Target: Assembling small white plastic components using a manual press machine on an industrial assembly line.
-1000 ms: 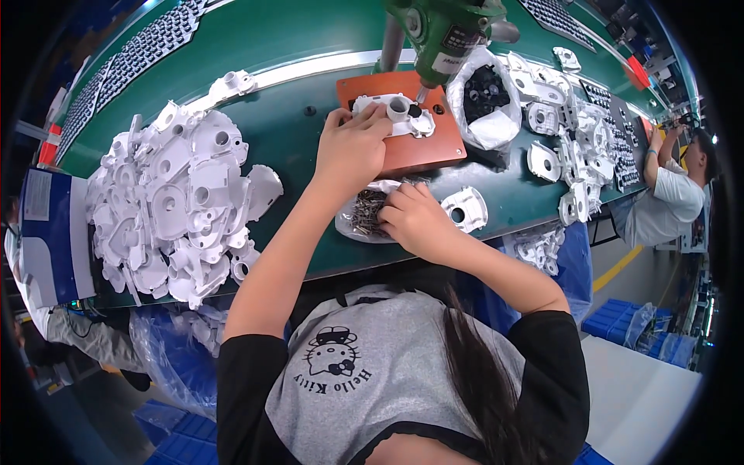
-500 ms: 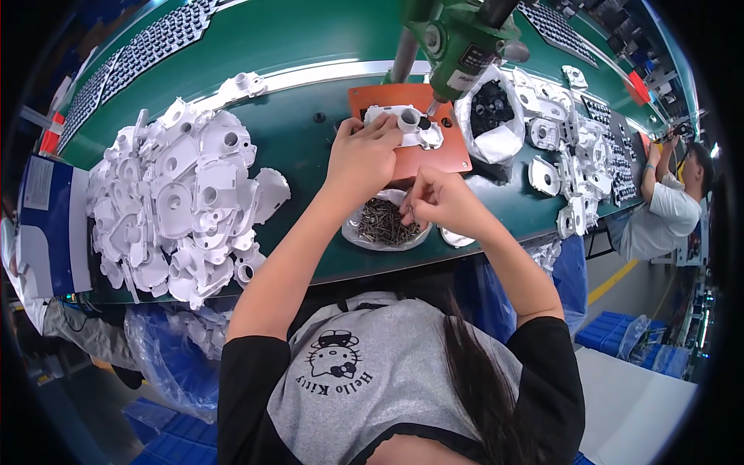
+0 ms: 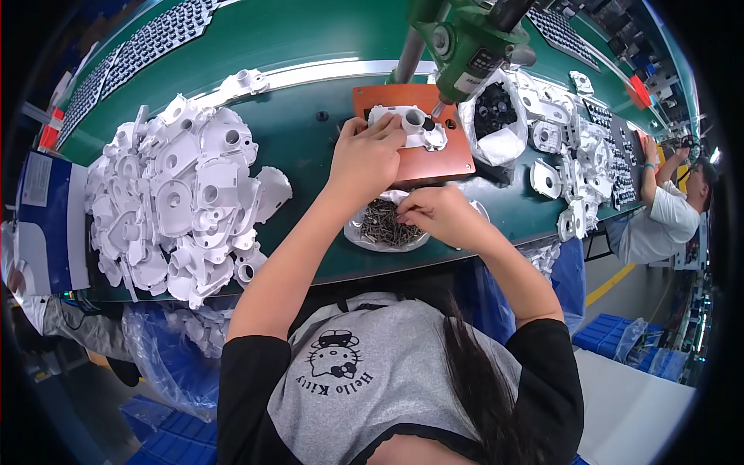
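My left hand [image 3: 367,157] lies over the left part of a white plastic housing [image 3: 418,138], fingers pressed on it and holding it against an orange plate [image 3: 434,164]. The housing has a round upright tube and a small black part beside it. Nearer to me, a bowl lined with clear plastic [image 3: 389,246] holds many small metal screws [image 3: 384,223]. My right hand [image 3: 443,215] is at the bowl's right side, its thumb and fingers pinched together just over the screws. Whatever sits between those fingertips is too small to make out.
A green press-like machine [image 3: 469,54] leans its tip over the plate's right. White housings are heaped in a pile [image 3: 174,201] on the left, with more [image 3: 577,159] on the right. A bag of black parts [image 3: 494,112] stands beside the plate. A co-worker [image 3: 674,205] is far right.
My right hand has turned flatter and dipped slightly toward me, its fingertips shifting a little left over the screws. My left hand keeps its hold on the housing.
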Motion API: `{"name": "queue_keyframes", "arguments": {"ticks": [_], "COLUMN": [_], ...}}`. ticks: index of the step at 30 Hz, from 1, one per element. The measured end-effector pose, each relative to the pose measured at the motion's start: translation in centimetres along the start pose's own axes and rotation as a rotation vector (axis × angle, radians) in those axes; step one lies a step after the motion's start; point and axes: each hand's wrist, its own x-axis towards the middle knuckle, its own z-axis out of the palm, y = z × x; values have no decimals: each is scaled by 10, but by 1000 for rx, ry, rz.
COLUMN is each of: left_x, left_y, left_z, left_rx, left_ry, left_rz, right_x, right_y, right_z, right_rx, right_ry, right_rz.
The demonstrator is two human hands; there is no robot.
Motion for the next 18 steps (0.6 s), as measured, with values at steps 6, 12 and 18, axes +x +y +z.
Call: {"name": "queue_keyframes", "arguments": {"ticks": [6, 12, 18], "left_x": [-1, 0, 0], "left_y": [1, 2, 3], "left_z": [-3, -4, -2], "left_rx": [-55, 14, -7], "left_ry": [-70, -13, -7], "left_rz": [-64, -2, -7], "right_x": [1, 24, 52], "right_y": [3, 8, 13], "right_z": [-18, -64, -83], "right_rx": [-94, -43, -54], "right_ry": [66, 475, 422], "right_rz": [-75, -49, 149]}}
